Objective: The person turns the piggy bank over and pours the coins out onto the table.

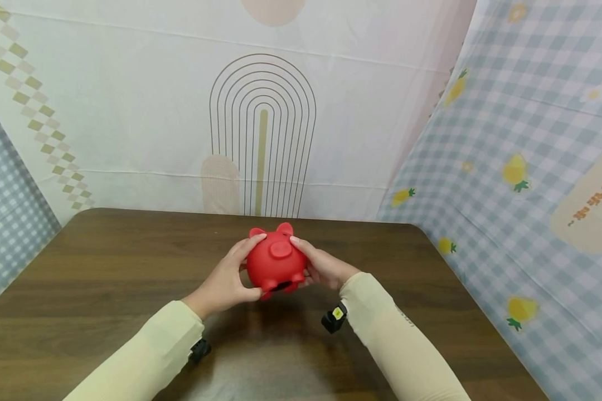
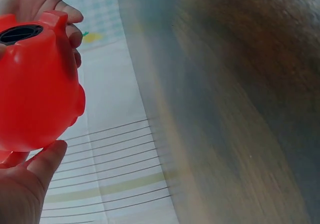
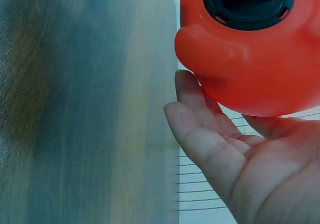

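Closest to me are my two cream sleeves (image 1: 150, 356), coming in from about 7 and 5 o'clock, each with a little black wrist camera (image 1: 335, 318) strapped underneath. Past those, my left hand (image 1: 226, 281) and right hand (image 1: 323, 267) are both wrapped around a red piggy bank (image 1: 276, 260), one on each side, fingers curled onto it, so the hands are clamped on the pig with only its body between them. It's lifted off the brown wooden worktop (image 1: 105, 267), sitting roughly dead centre of it, snout facing me and ears up at 12 o'clock. From my right wrist view you can see the black round plug (image 3: 248, 4) on its belly. Further back, at 12 o'clock, there's a pale backdrop cloth with an arch of thin lines (image 1: 262, 133), and off at 2 o'clock a blue checked cloth with pineapples (image 1: 532, 167).
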`<action>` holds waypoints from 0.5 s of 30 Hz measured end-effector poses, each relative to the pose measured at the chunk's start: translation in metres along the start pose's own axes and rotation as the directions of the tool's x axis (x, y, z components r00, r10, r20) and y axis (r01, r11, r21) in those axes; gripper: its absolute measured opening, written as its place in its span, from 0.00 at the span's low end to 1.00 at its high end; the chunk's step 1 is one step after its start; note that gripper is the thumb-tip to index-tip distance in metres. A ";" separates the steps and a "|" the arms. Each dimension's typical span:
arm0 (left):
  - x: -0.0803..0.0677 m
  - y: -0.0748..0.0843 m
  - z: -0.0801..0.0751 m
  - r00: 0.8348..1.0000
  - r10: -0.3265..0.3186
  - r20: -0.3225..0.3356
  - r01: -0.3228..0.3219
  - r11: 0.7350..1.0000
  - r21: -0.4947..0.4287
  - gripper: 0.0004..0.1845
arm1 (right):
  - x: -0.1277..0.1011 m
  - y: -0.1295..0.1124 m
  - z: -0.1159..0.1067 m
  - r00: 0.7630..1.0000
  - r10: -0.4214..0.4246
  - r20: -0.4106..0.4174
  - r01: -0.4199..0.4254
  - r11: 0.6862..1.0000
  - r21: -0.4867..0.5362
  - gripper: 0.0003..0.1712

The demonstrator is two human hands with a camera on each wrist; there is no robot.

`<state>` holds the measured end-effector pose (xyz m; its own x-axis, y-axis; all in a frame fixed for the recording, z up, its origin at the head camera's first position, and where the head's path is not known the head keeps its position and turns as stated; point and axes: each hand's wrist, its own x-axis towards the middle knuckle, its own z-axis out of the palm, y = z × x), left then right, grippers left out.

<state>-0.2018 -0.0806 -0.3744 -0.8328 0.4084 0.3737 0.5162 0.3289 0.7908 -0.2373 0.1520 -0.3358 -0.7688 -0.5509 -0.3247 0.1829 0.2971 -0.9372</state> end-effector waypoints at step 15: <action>-0.002 -0.002 -0.002 0.997 -0.070 -0.018 0.067 0.985 -0.159 0.52 | -0.001 0.001 0.002 0.999 -0.039 0.002 0.039 0.999 0.002 0.42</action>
<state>-0.2022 -0.0840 -0.3758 -0.8704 0.3691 0.3257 0.4212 0.2160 0.8809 -0.2352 0.1507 -0.3369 -0.7743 -0.5633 -0.2883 0.1544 0.2737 -0.9494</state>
